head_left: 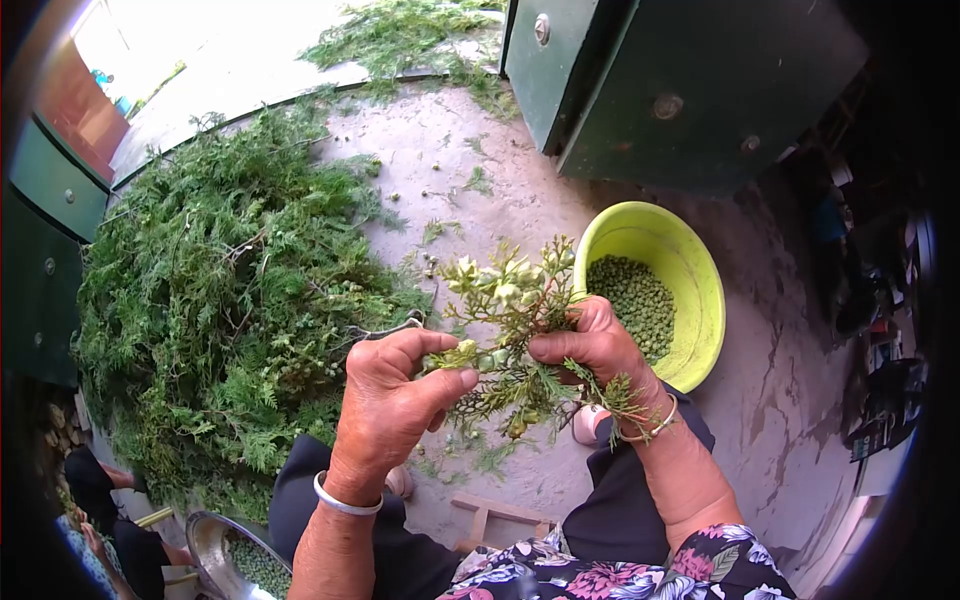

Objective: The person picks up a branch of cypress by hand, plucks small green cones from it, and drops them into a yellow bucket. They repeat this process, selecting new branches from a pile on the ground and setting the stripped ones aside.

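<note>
My right hand is closed round the stem of a leafy evergreen sprig, holding it up in front of me. Pale green knobbly cones cluster near the sprig's top. On its left side, my left hand has thumb and forefinger closed at a small green cone, the other fingers curled in. Right behind my right hand stands a yellow-green tub with a heap of small green cones in it.
A big pile of cut evergreen branches covers the floor at left. Green metal doors stand at the back right. At lower left are a metal basin of cones and another person. A low wooden frame lies between my feet.
</note>
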`<action>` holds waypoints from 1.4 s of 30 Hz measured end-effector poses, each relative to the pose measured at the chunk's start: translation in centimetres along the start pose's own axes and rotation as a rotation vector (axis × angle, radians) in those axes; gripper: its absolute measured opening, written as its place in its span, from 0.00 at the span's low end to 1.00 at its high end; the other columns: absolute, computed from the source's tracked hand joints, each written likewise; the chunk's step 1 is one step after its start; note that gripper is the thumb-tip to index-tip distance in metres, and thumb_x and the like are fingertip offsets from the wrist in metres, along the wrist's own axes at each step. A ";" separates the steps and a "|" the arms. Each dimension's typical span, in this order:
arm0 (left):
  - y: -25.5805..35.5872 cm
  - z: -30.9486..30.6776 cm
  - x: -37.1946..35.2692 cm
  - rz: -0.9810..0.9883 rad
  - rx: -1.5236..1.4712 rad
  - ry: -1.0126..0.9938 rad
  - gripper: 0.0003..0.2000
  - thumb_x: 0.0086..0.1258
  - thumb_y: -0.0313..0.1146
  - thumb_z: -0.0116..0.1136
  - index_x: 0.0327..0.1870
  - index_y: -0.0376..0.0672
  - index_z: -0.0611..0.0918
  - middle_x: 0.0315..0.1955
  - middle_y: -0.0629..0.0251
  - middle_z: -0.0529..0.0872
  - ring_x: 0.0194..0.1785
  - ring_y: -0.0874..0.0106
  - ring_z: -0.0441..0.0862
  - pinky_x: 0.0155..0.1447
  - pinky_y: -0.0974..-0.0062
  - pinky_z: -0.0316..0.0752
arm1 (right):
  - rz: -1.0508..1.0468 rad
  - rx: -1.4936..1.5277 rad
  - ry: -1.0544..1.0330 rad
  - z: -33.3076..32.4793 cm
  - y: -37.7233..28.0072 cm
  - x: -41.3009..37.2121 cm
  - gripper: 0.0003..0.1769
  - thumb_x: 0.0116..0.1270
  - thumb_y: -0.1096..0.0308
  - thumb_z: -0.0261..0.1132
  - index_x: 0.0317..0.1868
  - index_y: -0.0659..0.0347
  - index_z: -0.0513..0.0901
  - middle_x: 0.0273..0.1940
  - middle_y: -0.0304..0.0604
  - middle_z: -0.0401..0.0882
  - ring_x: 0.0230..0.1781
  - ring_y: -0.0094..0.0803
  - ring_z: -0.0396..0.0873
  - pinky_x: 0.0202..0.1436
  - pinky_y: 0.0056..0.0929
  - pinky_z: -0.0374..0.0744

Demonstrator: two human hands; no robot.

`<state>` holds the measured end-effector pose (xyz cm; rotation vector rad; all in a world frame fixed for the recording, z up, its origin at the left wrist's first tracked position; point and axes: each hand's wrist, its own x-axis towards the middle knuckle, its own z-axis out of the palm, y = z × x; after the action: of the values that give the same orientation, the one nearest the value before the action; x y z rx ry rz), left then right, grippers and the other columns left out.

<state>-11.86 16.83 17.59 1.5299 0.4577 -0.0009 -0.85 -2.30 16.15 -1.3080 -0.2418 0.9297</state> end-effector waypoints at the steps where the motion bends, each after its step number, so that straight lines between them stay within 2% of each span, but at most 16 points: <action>1: 0.2 -0.2 0.0 0.021 0.159 0.013 0.10 0.53 0.21 0.66 0.36 0.29 0.82 0.19 0.69 0.81 0.19 0.83 0.73 0.21 0.82 0.67 | 0.012 -0.075 -0.004 -0.1 0.0 0.0 0.13 0.59 0.75 0.68 0.46 0.68 0.84 0.37 0.35 0.85 0.35 0.18 0.78 0.42 0.19 0.76; 2: -0.1 -0.2 0.1 0.021 0.159 0.014 0.10 0.53 0.21 0.66 0.36 0.29 0.82 0.19 0.69 0.81 0.19 0.83 0.73 0.21 0.82 0.67 | 0.022 -0.150 -0.008 -0.1 0.0 0.1 0.13 0.59 0.75 0.68 0.46 0.68 0.84 0.36 0.35 0.84 0.34 0.18 0.78 0.41 0.19 0.76; 4: -1.7 -0.4 0.7 0.476 0.594 0.180 0.10 0.53 0.22 0.67 0.35 0.30 0.82 0.17 0.69 0.80 0.20 0.82 0.74 0.24 0.78 0.69 | 0.015 -0.149 0.005 -0.2 0.7 0.2 0.13 0.59 0.75 0.68 0.45 0.68 0.84 0.35 0.34 0.84 0.33 0.17 0.77 0.40 0.19 0.76; 6: -2.9 -1.1 1.3 0.562 0.724 0.314 0.10 0.52 0.22 0.66 0.36 0.32 0.82 0.16 0.68 0.79 0.21 0.80 0.75 0.26 0.75 0.70 | 0.007 -0.150 0.015 -0.1 0.7 0.0 0.13 0.58 0.75 0.68 0.44 0.68 0.84 0.33 0.33 0.83 0.32 0.17 0.77 0.38 0.18 0.75; 8: -2.5 -2.0 1.5 0.413 0.588 0.437 0.07 0.56 0.23 0.65 0.35 0.32 0.81 0.17 0.68 0.80 0.20 0.80 0.75 0.22 0.78 0.67 | -0.050 0.023 0.086 -0.2 -0.2 -0.4 0.12 0.58 0.73 0.69 0.42 0.67 0.85 0.32 0.32 0.83 0.30 0.16 0.76 0.36 0.19 0.75; 10: -0.8 -2.0 1.2 0.067 -0.093 0.239 0.08 0.68 0.31 0.58 0.32 0.35 0.80 0.19 0.61 0.81 0.18 0.80 0.74 0.16 0.85 0.64 | -0.078 0.021 0.146 -0.3 0.0 -0.3 0.11 0.58 0.72 0.70 0.41 0.66 0.85 0.30 0.33 0.82 0.25 0.16 0.74 0.29 0.17 0.72; 12: -1.4 -2.8 1.2 -0.110 -0.628 0.043 0.11 0.69 0.38 0.57 0.32 0.39 0.81 0.21 0.56 0.83 0.20 0.75 0.76 0.20 0.78 0.70 | 0.007 -0.007 0.148 0.1 -0.7 -0.6 0.05 0.56 0.72 0.69 0.31 0.59 0.80 0.21 0.27 0.71 0.15 0.13 0.63 0.17 0.16 0.59; 15: -2.7 -2.1 1.7 -0.211 -0.956 -0.125 0.14 0.71 0.42 0.53 0.31 0.39 0.79 0.25 0.52 0.83 0.23 0.73 0.77 0.20 0.78 0.70 | 0.005 0.020 0.130 0.5 -0.7 -0.7 0.06 0.56 0.71 0.69 0.30 0.59 0.79 0.19 0.25 0.68 0.13 0.12 0.57 0.14 0.16 0.52; 18: -1.9 -0.6 1.3 -0.266 -0.800 -0.018 0.12 0.70 0.38 0.54 0.32 0.39 0.80 0.26 0.52 0.84 0.25 0.72 0.78 0.22 0.79 0.71 | 0.003 0.022 0.121 0.5 -0.8 -0.8 0.06 0.57 0.71 0.69 0.30 0.59 0.79 0.19 0.24 0.67 0.13 0.11 0.57 0.15 0.16 0.53; 20: -2.2 0.1 1.1 -0.174 -0.678 -0.033 0.03 0.64 0.27 0.60 0.34 0.37 0.81 0.28 0.56 0.85 0.24 0.77 0.78 0.22 0.83 0.71 | 0.010 0.047 0.122 0.6 -0.6 -0.6 0.06 0.57 0.70 0.69 0.31 0.59 0.79 0.19 0.24 0.68 0.13 0.11 0.58 0.15 0.16 0.53; 22: -2.2 1.0 0.8 -0.156 -0.554 -0.046 0.06 0.61 0.24 0.62 0.38 0.34 0.82 0.27 0.59 0.85 0.22 0.79 0.77 0.21 0.85 0.69 | 0.018 0.072 0.127 0.2 -0.2 -0.3 0.05 0.57 0.70 0.69 0.32 0.60 0.80 0.20 0.24 0.69 0.13 0.11 0.58 0.15 0.15 0.53; 26: -2.5 1.8 0.6 -0.174 -0.505 -0.132 0.09 0.60 0.24 0.62 0.41 0.32 0.82 0.27 0.59 0.85 0.21 0.78 0.77 0.20 0.83 0.68 | 0.046 0.088 0.086 0.0 0.2 0.0 0.09 0.60 0.70 0.69 0.40 0.64 0.84 0.25 0.32 0.79 0.18 0.14 0.69 0.20 0.16 0.64; 28: -2.4 2.0 0.5 -0.185 -0.480 -0.140 0.11 0.60 0.25 0.63 0.42 0.31 0.81 0.27 0.61 0.84 0.21 0.79 0.76 0.20 0.84 0.66 | -0.047 -0.009 0.095 0.4 0.2 0.0 0.11 0.60 0.70 0.69 0.42 0.65 0.85 0.29 0.33 0.82 0.24 0.15 0.73 0.26 0.16 0.70; 29: -2.4 2.0 0.4 -0.178 -0.511 -0.131 0.12 0.61 0.27 0.64 0.43 0.31 0.81 0.28 0.61 0.84 0.22 0.78 0.77 0.20 0.84 0.66 | 0.034 -0.068 0.079 -0.3 0.2 0.0 0.12 0.61 0.71 0.68 0.44 0.67 0.84 0.34 0.35 0.84 0.31 0.16 0.77 0.34 0.18 0.75; 37: -1.6 2.5 0.5 -0.166 -0.655 -0.072 0.14 0.61 0.33 0.67 0.43 0.33 0.80 0.29 0.65 0.83 0.24 0.79 0.76 0.23 0.83 0.68 | -0.009 -0.028 -0.002 0.3 0.2 -0.2 0.14 0.61 0.74 0.67 0.47 0.68 0.83 0.40 0.37 0.85 0.38 0.18 0.78 0.45 0.21 0.77; 42: -2.4 2.9 0.5 -0.202 -0.494 -0.143 0.14 0.59 0.29 0.69 0.43 0.31 0.82 0.26 0.68 0.82 0.23 0.82 0.75 0.23 0.85 0.66 | -0.028 0.005 -0.055 0.3 0.5 -0.3 0.14 0.61 0.75 0.67 0.48 0.69 0.83 0.42 0.38 0.84 0.40 0.19 0.78 0.48 0.22 0.77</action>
<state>-11.26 14.08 15.07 0.9877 0.4565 -0.1435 -1.41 -2.28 15.89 -1.2722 -0.2993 0.9425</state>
